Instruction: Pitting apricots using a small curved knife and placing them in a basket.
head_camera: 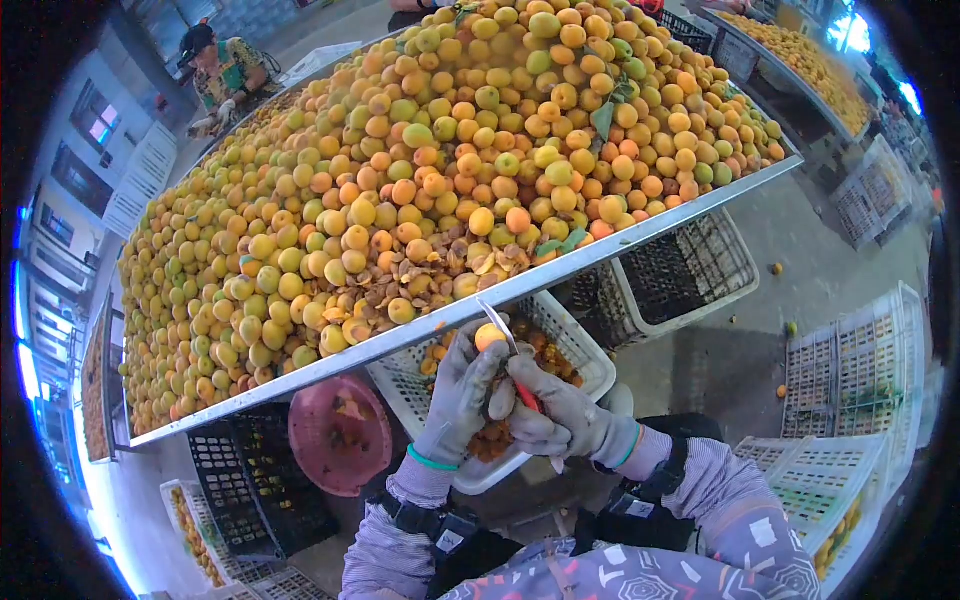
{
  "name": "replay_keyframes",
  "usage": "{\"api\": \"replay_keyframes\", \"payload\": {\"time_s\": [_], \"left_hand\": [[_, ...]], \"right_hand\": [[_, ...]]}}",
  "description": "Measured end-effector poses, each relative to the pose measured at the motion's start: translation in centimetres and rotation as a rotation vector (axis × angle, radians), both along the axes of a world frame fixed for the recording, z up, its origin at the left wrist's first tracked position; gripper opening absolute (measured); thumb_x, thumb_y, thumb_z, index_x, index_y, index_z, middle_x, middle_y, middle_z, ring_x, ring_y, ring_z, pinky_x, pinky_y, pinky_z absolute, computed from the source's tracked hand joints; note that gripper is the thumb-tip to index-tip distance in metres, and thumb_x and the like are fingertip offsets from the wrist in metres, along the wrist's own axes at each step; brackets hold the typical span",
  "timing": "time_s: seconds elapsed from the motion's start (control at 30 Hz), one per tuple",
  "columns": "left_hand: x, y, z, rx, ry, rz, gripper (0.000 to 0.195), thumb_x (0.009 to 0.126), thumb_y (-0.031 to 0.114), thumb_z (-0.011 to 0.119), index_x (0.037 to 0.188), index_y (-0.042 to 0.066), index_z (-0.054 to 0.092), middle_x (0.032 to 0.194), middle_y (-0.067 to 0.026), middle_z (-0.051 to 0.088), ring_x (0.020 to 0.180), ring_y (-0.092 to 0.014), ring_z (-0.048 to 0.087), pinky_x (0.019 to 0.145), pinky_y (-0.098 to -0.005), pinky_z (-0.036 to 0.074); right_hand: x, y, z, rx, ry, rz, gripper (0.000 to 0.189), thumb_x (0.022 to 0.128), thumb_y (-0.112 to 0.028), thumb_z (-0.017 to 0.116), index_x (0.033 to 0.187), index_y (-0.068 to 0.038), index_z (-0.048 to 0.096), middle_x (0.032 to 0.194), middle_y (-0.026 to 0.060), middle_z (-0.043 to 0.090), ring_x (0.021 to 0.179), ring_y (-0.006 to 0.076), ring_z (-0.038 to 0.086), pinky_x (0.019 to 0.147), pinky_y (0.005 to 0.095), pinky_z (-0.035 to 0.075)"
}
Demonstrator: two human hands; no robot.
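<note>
My left hand (465,386), in a grey glove, holds a yellow-orange apricot (490,337) between thumb and fingers, just off the metal rim of the table. My gloved right hand (559,412) is closed around the red handle of a knife (499,324), whose curved blade lies against the fruit's right side. Apricots (420,187) are heaped on the metal-edged table (360,352), with pits and split fruit (420,274) near its front edge. Below my hands stands a white plastic crate (592,360) with cut apricots in it, partly hidden by my hands.
A pink plastic basin (341,435) and black crates (255,480) stand left, under the table edge. White crates (847,382) are at the right, near a dirty empty-looking crate (682,270). Another person (225,75) works at the far left side. A few apricots lie on the floor.
</note>
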State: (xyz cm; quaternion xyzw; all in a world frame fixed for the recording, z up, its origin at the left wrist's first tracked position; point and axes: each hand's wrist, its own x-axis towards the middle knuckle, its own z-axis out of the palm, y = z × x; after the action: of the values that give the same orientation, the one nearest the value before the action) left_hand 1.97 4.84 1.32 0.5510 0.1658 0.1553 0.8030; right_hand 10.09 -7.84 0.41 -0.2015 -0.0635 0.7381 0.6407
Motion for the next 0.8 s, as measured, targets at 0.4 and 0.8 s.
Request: {"api": "replay_keyframes", "payload": {"time_s": [0.4,0.8], "left_hand": [[0.0,-1.3,-0.1,-0.047,0.115,0.043,0.052,0.094,0.044,0.044,0.123,0.001,0.045,0.108,-0.0134,0.059,0.097,-0.020,0.059,0.085,-0.0329,0.049],[0.1,-1.2,-1.3,-0.093,0.237,0.165,0.033,0.091,0.033,0.057,0.102,0.002,0.052,0.086,-0.0080,0.065,0.069,-0.011,0.059,0.063,-0.0229,0.049]], "right_hand": [[-1.2,0.0,1.1,-0.295,-0.420,-0.090,0.047,0.095,-0.051,0.034,0.077,-0.010,0.049,0.046,-0.0028,0.036,0.033,0.0087,0.031,0.032,0.0224,0.025],[-1.5,0.7,1.9,-0.409,-0.684,-0.144,0.051,0.092,-0.056,0.036,0.069,-0.012,0.048,0.051,-0.0032,0.040,0.037,0.0061,0.036,0.034,0.0216,0.026]]}}
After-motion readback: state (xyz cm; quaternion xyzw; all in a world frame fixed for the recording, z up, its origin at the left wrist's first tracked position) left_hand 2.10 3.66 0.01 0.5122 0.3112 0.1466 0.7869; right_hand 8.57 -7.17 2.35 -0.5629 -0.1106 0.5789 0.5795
